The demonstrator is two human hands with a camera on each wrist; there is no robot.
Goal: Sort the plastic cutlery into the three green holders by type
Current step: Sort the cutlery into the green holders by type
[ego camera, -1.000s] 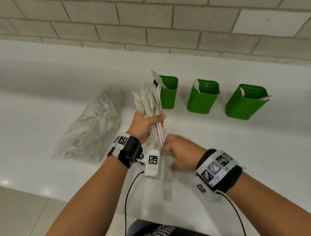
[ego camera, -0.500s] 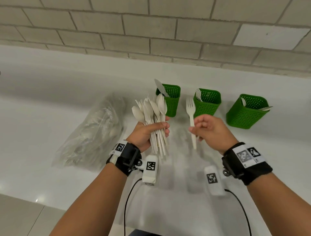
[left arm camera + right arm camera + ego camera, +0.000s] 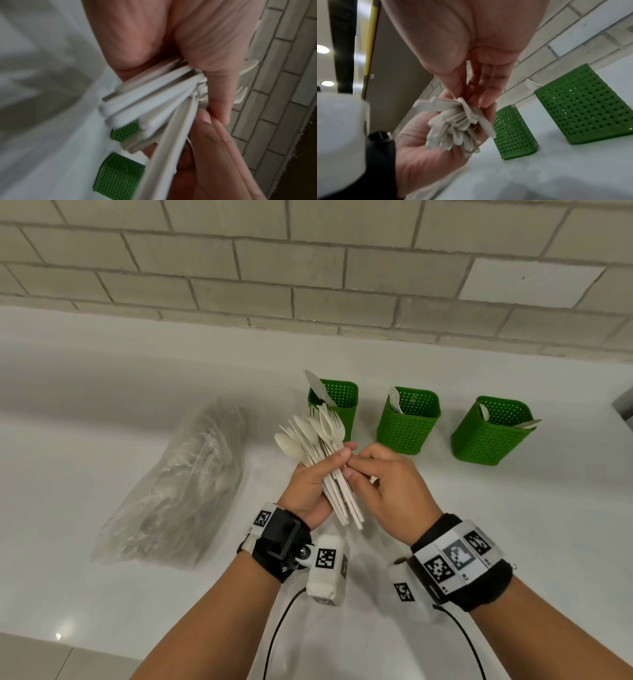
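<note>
Head view: the left hand (image 3: 310, 486) is clenched around a bundle of white plastic cutlery (image 3: 320, 453), spoon bowls and fork tines fanned upward, handle ends projecting below the palm. The right hand (image 3: 387, 491) meets the bundle from the right, its fingertips (image 3: 349, 473) curled against the handles; which piece it pinches is hidden by the left fingers. Three green holders stand in a row behind: the left holder (image 3: 340, 409) is partly covered by the fanned bundle, the middle holder (image 3: 407, 426) shows fork tines at its rim, and the right holder (image 3: 491, 436) has a pale handle overhanging its edge. A clear bag of cutlery (image 3: 178, 491) lies on the white counter (image 3: 102, 378) to the left; its contents are hard to make out. Open counter lies between the hands and the holders.

Left wrist view: the picture is motion-blurred. The palm (image 3: 188, 33) fills the upper frame, the fingers wrapping the white handles (image 3: 154, 97). Only fragments of two holders (image 3: 120, 178) show below.

Right wrist view: thumb and fingers (image 3: 488, 97) pinch one flat handle (image 3: 481, 119) at the edge of the bundle. Two holders (image 3: 583, 105) stand apart on the counter at the right; the third is out of frame.
</note>
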